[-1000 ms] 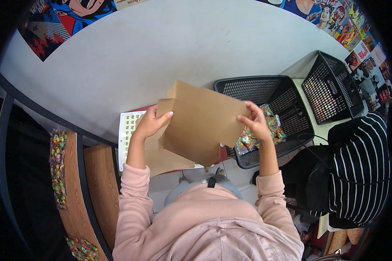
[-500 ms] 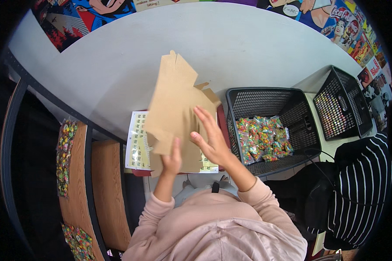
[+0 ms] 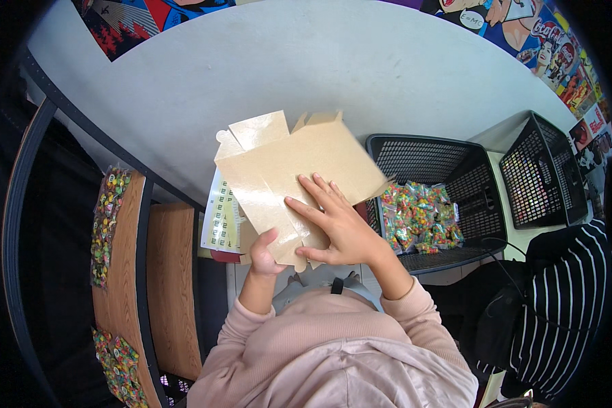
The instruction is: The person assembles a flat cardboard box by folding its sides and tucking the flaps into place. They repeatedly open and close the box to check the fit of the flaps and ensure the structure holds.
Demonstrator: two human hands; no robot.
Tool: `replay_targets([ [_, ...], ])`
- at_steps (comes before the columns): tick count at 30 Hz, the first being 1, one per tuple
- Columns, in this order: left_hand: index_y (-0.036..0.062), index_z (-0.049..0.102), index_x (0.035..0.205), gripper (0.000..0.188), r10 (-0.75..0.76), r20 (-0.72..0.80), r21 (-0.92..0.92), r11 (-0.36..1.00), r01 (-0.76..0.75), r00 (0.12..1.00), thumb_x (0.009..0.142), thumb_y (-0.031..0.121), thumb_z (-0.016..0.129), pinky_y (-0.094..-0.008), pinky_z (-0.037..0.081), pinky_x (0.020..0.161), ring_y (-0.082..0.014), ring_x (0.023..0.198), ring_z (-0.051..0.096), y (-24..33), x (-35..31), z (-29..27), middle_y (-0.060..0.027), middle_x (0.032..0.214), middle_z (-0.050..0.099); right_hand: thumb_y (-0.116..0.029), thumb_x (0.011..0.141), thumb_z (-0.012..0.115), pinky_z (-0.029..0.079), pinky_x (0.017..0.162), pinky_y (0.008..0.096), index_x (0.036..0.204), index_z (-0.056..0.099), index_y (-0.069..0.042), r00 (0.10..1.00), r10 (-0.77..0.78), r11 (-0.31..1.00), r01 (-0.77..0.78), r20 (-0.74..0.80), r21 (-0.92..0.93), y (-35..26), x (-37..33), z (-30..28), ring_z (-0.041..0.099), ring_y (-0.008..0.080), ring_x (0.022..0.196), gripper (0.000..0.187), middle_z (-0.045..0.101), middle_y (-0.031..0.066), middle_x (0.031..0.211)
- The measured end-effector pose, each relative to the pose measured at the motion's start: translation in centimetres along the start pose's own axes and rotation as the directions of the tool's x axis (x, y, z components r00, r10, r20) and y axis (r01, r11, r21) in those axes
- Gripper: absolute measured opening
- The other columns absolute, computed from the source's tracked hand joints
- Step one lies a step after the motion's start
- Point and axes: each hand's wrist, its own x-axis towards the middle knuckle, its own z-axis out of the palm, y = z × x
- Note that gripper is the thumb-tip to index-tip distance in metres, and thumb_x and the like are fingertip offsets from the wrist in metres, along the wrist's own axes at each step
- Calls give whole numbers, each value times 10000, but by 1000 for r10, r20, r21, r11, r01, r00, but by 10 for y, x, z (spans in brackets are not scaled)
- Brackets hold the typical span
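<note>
The flat brown cardboard box blank (image 3: pixel 289 180) is not yet folded up. The left hand (image 3: pixel 265 253) pinches its lower edge, held above the tabletop (image 3: pixel 360 75); the right hand (image 3: pixel 336 228) lies spread flat upon it, fingers open, beside the basket (image 3: pixel 483 197) of candy bags.

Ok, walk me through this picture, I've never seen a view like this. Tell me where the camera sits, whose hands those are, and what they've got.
The camera is worn on a person's head and looks down, so you see their own arms in pink sleeves coming up from the bottom edge. The wide lens bends straight edges, which is why the pale wall looks curved.

The left hand grips the lower edge of a flat brown cardboard box blank, its flaps still unfolded. The right hand lies spread open on the card's face.

Under the card sits a white printed sheet. To the right is a black mesh basket holding bags of colourful sweets, with a second black basket beyond it. A person in a striped top sits at the right edge.
</note>
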Motion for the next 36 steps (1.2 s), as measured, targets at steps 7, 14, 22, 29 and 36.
replay_targets([
  [7,15,283,1247,479,-53,-472,13,998,67,880,890,331,313,-371,338,932,-241,1115,401,-60,-10,-41,-138,1247,357,-112,623,609,229,976,485,1095,512,-69,999,1,993,-7,-51,-114,10,-17,42,302,315,1198,484,341,145,1275],
  [14,45,384,1167,431,-263,-548,-29,955,296,794,901,377,313,-321,393,846,-174,1061,441,-150,-60,-119,-78,1126,464,-90,634,556,324,908,429,979,542,-21,995,96,993,-93,39,-77,60,-65,168,418,288,1065,352,475,144,1065],
  [22,62,457,1067,365,-764,-289,563,350,748,576,772,238,582,-353,363,857,-206,1002,471,-109,-102,-160,-84,1032,501,-90,629,529,359,831,361,786,533,-54,995,101,959,-99,-8,-264,104,-118,228,467,245,867,161,485,83,840],
  [29,84,476,1039,558,-358,104,942,-263,-207,928,521,66,685,-361,340,877,-243,1060,395,-76,-80,-192,-69,1090,431,-115,651,527,344,836,367,887,528,-59,975,215,898,-217,-49,-383,97,-131,243,459,228,886,243,479,76,880],
  [36,44,494,1002,368,-326,212,936,-203,-287,921,642,6,556,-367,374,844,-272,994,430,-88,-79,-215,-95,1030,466,-147,688,509,315,886,407,1015,503,-47,964,259,822,-249,-53,-512,91,-126,247,456,230,894,343,474,75,916],
])
